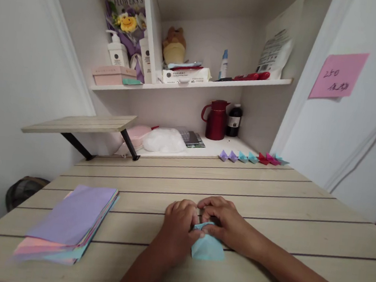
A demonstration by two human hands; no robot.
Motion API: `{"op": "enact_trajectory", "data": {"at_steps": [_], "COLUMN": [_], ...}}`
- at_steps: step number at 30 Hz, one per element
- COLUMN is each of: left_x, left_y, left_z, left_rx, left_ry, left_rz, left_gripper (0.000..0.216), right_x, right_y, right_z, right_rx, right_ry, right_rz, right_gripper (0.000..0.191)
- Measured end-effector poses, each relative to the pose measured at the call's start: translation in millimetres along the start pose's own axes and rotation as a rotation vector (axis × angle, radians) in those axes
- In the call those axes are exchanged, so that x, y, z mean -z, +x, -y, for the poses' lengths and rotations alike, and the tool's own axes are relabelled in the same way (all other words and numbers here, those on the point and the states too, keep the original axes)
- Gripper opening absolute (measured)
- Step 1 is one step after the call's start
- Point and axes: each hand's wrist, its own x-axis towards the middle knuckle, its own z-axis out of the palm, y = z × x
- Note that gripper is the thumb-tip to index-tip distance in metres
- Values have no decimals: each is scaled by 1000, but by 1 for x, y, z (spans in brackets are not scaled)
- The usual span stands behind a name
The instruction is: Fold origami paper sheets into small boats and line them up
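A small piece of folded light-blue paper (208,250) lies on the wooden table in front of me. My left hand (181,224) pinches its upper left side, thumb on top and fingers curled. From the other side my right hand (224,220) presses on the upper edge, its thumb and bent fingers closed around the paper. Both hands nearly meet at the top fold, which they partly hide. The lower part of the paper is flat and uncovered.
To the left lies a stack of coloured paper (71,216), purple on top. A row of small folded paper boats (253,158) stands along the table's back edge. Behind are a small raised shelf (84,124), a red jug (216,120) and a dark bottle (234,120).
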Motion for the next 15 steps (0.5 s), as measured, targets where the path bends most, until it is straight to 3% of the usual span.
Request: {"op": "enact_trajectory", "data": {"at_steps": [4,6,8,11,15], "left_x": [1,2,4,5,0], "left_y": [2,4,6,9,10], "left_z": [-2,-4,-8,-12,-15], "left_rx": [-21,-10,53,181,295], "left_ry": [-5,-80,-267,-663,-1025], "left_rz": [-69,-122,-217,-347,-394], "left_gripper": [10,11,14,15,23], "right_x": [4,5,3,-2,-7], "right_y": [0,0,0,1,3], "right_z": [0,1,3,7,18], "right_rx": [30,-26,-116,-189,-262], "right_ry": [127,251,466,846,1023], "right_rz": [-13,-38,-88,-133,-132], "right_gripper": [6,7,11,33,39]}}
